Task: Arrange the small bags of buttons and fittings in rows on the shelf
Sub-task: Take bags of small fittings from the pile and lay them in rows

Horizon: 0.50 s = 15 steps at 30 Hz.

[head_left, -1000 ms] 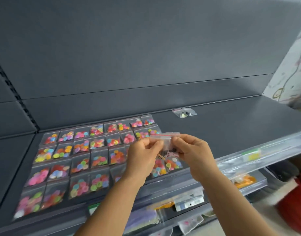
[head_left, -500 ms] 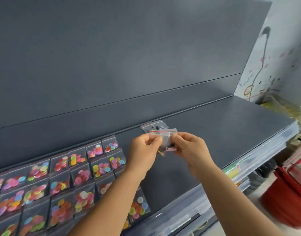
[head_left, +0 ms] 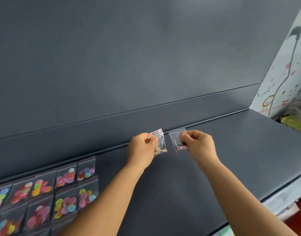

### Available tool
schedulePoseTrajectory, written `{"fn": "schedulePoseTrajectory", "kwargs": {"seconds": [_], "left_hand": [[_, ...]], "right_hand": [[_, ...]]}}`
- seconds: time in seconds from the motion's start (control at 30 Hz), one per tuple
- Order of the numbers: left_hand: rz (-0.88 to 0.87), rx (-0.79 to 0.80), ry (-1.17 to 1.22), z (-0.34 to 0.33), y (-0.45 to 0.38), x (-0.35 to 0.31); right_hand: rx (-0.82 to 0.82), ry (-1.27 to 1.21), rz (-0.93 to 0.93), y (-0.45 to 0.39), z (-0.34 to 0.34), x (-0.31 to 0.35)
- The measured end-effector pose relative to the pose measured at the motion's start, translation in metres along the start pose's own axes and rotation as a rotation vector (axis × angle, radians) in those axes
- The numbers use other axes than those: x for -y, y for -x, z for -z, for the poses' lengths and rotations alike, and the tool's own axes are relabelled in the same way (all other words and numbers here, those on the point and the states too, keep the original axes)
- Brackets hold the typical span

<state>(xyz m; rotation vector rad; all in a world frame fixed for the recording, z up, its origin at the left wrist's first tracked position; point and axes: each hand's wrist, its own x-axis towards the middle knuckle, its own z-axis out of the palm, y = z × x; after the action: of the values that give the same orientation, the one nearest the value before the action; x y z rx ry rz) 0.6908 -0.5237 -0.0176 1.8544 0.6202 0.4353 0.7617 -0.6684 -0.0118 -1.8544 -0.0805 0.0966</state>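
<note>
My left hand [head_left: 143, 150] pinches a small clear zip bag with pale fittings [head_left: 160, 143] by its red-striped top. My right hand [head_left: 200, 145] pinches a second clear bag [head_left: 177, 139] that holds a pink fitting and dark pieces. Both bags hang side by side, a little apart, just above the back of the dark grey shelf [head_left: 214, 167]. Rows of button bags [head_left: 66, 189] with bright buttons lie flat on the shelf at the lower left.
The shelf's dark back panel [head_left: 146, 65] rises right behind the hands. A painted white wall [head_left: 282, 74] closes off the right end. Pale price strips [head_left: 282, 198] run along the shelf's front edge, with something red below them at the far right.
The two bags, held together between both hands before, are now apart, one in each hand. The hands have moved right and toward the back of the shelf; the view has shifted right.
</note>
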Motion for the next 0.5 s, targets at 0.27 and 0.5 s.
{"fn": "schedulePoseTrajectory", "kwargs": {"seconds": [0.27,0.5], "left_hand": [[0.014,-0.040,-0.328,-0.060,-0.042,-0.006],[0.053,-0.121,-0.665,-0.084,-0.045,-0.014]], "right_hand": [[0.182,0.199,0.042,-0.078,0.013,-0.023],[0.284,0.432,0.143,-0.105,0.014,-0.031]]}}
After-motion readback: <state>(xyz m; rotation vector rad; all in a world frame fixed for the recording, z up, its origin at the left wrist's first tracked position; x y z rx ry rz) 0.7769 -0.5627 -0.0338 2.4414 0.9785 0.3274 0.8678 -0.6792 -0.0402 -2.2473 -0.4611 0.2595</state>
